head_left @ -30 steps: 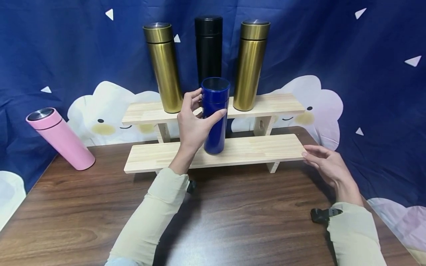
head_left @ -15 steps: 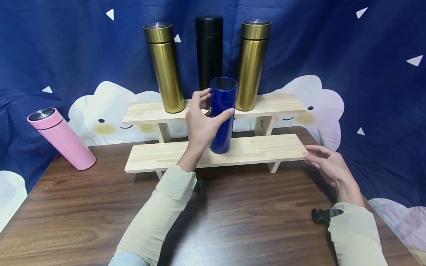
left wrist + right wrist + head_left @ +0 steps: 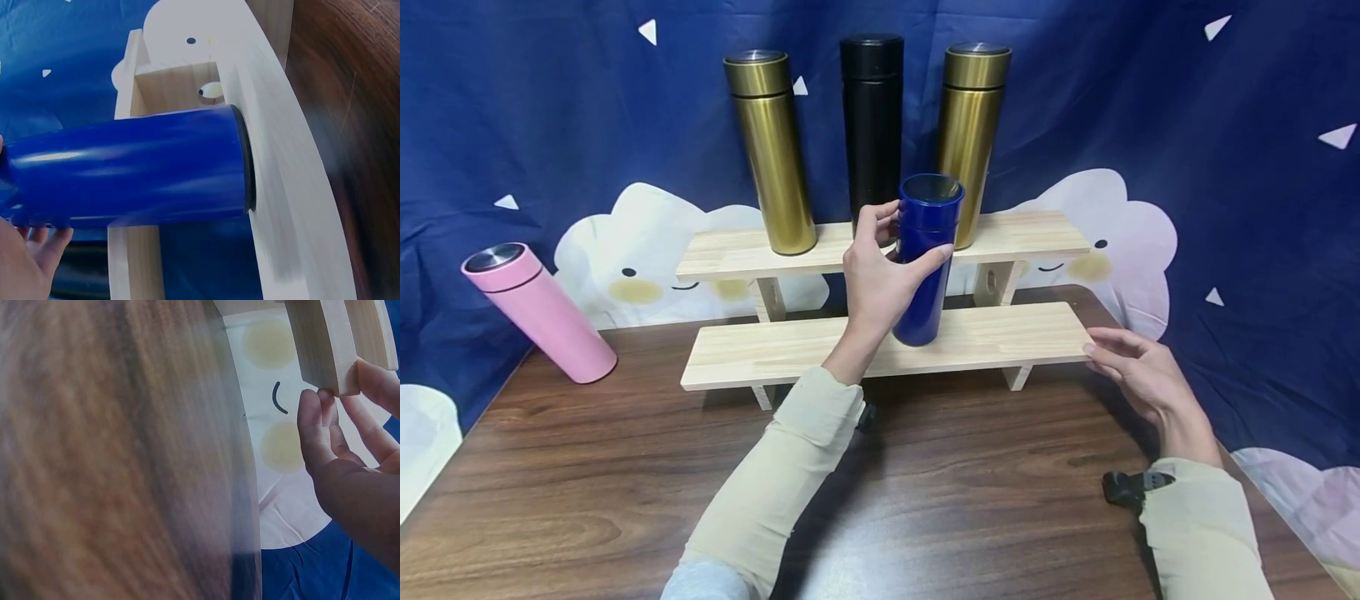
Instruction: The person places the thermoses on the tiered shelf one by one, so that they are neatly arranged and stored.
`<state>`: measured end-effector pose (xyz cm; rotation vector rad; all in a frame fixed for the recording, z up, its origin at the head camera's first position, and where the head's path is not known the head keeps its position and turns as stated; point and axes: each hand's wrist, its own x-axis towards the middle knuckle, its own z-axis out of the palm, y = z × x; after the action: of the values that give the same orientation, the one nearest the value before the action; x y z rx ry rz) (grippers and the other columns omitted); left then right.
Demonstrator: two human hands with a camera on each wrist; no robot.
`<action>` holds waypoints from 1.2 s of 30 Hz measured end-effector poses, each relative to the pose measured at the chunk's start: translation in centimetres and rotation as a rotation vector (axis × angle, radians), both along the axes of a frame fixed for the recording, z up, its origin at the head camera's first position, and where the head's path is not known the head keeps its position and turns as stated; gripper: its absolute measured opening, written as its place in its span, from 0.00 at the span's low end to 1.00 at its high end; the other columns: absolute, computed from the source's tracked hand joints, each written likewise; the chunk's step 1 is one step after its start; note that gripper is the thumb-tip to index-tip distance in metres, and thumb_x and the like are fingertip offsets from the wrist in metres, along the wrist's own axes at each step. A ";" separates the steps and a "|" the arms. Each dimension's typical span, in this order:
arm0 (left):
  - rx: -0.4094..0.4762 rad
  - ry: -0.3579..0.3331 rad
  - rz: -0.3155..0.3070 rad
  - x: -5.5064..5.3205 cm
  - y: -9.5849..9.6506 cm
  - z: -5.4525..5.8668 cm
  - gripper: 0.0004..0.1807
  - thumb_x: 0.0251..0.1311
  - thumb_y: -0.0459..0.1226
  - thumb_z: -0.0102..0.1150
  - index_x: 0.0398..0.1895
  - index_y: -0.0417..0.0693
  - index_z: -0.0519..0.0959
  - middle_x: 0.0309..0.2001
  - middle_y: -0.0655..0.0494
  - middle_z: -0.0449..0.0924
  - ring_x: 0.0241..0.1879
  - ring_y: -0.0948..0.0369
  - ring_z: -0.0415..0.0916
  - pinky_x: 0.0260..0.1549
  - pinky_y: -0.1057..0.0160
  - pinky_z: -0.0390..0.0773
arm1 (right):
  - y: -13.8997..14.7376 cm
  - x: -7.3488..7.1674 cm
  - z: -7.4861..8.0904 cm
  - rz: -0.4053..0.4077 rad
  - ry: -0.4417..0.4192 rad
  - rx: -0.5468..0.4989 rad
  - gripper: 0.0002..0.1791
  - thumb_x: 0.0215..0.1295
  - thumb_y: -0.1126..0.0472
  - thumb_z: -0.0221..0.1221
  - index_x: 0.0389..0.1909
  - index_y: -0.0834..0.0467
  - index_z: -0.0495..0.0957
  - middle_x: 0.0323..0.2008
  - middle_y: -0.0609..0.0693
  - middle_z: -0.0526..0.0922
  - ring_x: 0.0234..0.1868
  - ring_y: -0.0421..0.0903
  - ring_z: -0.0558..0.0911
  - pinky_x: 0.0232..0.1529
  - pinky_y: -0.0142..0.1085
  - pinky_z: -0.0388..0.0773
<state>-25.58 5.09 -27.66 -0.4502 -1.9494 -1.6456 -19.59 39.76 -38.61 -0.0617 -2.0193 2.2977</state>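
In the head view, my left hand (image 3: 880, 279) grips a blue vacuum flask (image 3: 927, 267) around its upper half, thumb across the front. The flask stands upright on the lower board of a two-step wooden rack (image 3: 1007, 329), right of the middle. In the left wrist view, the base of the blue flask (image 3: 156, 169) meets the pale board (image 3: 281, 169). My right hand (image 3: 1142, 375) pinches the right end of that lower board. Seen from the right wrist, thumb and fingertips of the right hand (image 3: 356, 444) are at the board's corner (image 3: 331, 350).
On the upper board stand two gold flasks (image 3: 775, 167) and a black flask (image 3: 872, 133), the right gold one partly behind the blue flask. A pink flask (image 3: 550, 317) stands on the brown table (image 3: 962, 483) at the left. A blue cloud-print cloth (image 3: 1225, 208) hangs behind.
My left hand has moved the blue flask to the right along the lower board, now overlapping the right gold flask in view. The right hand stays at the board's end.
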 end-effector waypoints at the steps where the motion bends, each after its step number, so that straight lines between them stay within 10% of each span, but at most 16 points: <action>1: 0.000 0.000 0.000 0.0 0.1 0.0 0.38 0.47 0.43 0.81 0.61 0.47 0.72 0.59 0.54 0.81 0.52 0.62 0.79 0.46 0.58 0.82 | 0.0 0.0 0.0 -0.001 -0.001 0.001 0.14 0.62 0.74 0.66 0.41 0.52 0.86 0.38 0.44 0.84 0.38 0.36 0.85 0.43 0.28 0.81; 36: -0.039 0.001 -0.032 -0.4 0.6 -0.8 0.38 0.53 0.46 0.76 0.65 0.47 0.69 0.60 0.50 0.78 0.54 0.59 0.78 0.50 0.58 0.80 | 0.0 0.2 0.0 0.011 0.013 -0.022 0.14 0.63 0.75 0.64 0.43 0.55 0.85 0.39 0.45 0.84 0.39 0.36 0.85 0.44 0.28 0.81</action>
<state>-25.98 5.68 -28.41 -0.4993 -1.9863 -1.6288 -19.42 39.80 -38.62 -0.0369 -1.9936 2.3214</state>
